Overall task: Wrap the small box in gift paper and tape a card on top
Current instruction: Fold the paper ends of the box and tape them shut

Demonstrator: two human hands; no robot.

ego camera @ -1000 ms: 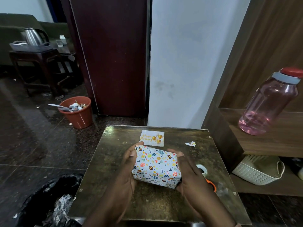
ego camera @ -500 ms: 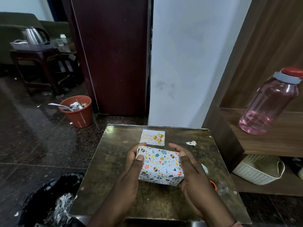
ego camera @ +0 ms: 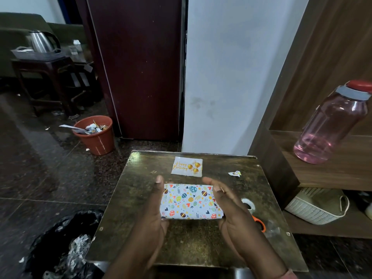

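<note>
Lay flat near the middle of the tabletop (ego camera: 141, 228), fully covered in egg-and-heart gift paper: the wrapped box (ego camera: 191, 201), printed face up, no bare cardboard showing. Was flanked by both hands, fingers straight and pressed together rather than curled. Left hand (ego camera: 155, 214) against the left end, thumb reaching past the far corner; right hand (ego camera: 227, 206) against the right end, palm turned inward. Looked, as a judgement, like a squaring-up hold: flat palms on the folded ends to seat the flaps and line the box up before the card goes on. Whether the end flaps were taped could not be told, being hidden behind the palms.

Just beyond the box, apart from it, lay the "Happy Birthday" card (ego camera: 187, 166), face up and within easy reach, probably parked there for the last step. Not yet on the box, so wrapping seemed done and the card still to be taped.

To the right of the right hand, partly hidden by it, showed a tape roll (ego camera: 248, 204) and the orange scissors handle (ego camera: 259, 223), kept on the working side. Further back, a torn scrap of gift paper (ego camera: 235, 173). Off the tabletop: a pink water bottle (ego camera: 330, 125) on the shelf, a terracotta waste bin (ego camera: 96, 135) on the floor
</note>
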